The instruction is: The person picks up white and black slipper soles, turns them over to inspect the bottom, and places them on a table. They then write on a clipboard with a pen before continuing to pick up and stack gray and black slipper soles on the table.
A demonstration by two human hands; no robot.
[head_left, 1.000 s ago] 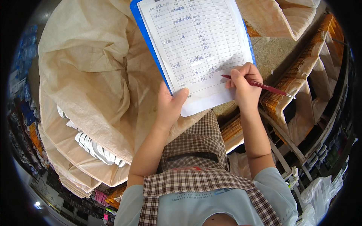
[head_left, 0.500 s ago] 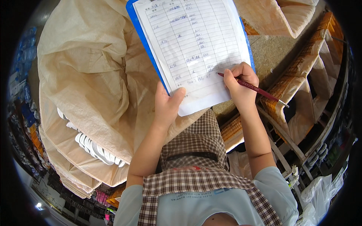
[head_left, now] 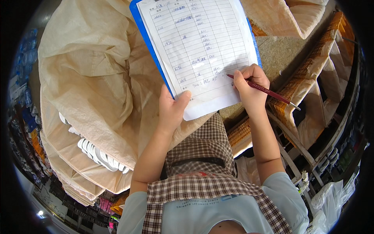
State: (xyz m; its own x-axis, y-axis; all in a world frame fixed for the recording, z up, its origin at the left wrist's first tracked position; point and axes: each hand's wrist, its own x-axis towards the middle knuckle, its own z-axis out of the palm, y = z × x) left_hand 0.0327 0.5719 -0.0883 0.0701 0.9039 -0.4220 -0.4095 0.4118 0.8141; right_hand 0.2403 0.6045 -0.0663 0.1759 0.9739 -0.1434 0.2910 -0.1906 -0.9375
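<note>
A blue clipboard (head_left: 145, 24) lies tilted in front of me, bearing a ruled paper form (head_left: 233, 46) with handwritten entries. Its lower left edge is gripped by my left hand (head_left: 173, 107), thumb on top of the sheet and fingers hidden beneath. A dark red pen (head_left: 269, 91) with a silver end is pinched in my right hand (head_left: 252, 87), which rests on the lower right of the page. The pen's tip touches, or almost touches, the paper near the last line of writing.
Large beige cloth sheets (head_left: 85, 46) drape at the left, with white shoe soles (head_left: 99, 154) showing under a fold. Yellow woven baskets (head_left: 290, 84) lined with cloth stand at the right by a metal frame (head_left: 292, 136). Clear plastic bags (head_left: 329, 202) lie at lower right.
My right hand and the pen have shifted slightly to the right along the bottom line, where a little more writing shows. The clipboard and my left hand have barely moved.
</note>
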